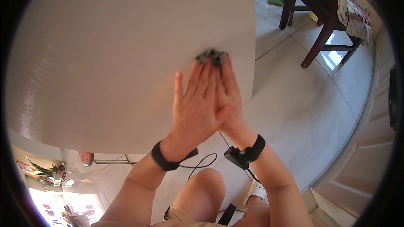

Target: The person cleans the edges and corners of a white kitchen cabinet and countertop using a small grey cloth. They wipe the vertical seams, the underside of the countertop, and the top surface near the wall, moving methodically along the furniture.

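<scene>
A dark grey-green mottled clump (212,55), perhaps a crumpled cloth, shows at my fingertips over the pale tabletop (110,53), near its right edge. Motion blur and my hands hide most of it. My left hand (197,104) lies palm down, partly across my right hand (232,97), its thumb crossing over and its little finger spread away. Both sets of fingertips press on the clump. Each wrist wears a black strap; small black devices (237,158) with cables hang below the wrists.
Right of the table, a dark wooden chair (328,9) draped with cloths stands on the glossy tiled floor (293,101). Green leaves (276,0) lie near it. A panelled pale door (356,160) lines the right. A metal-framed stool (86,158) is beneath the near table edge, and my knee (205,183) is below.
</scene>
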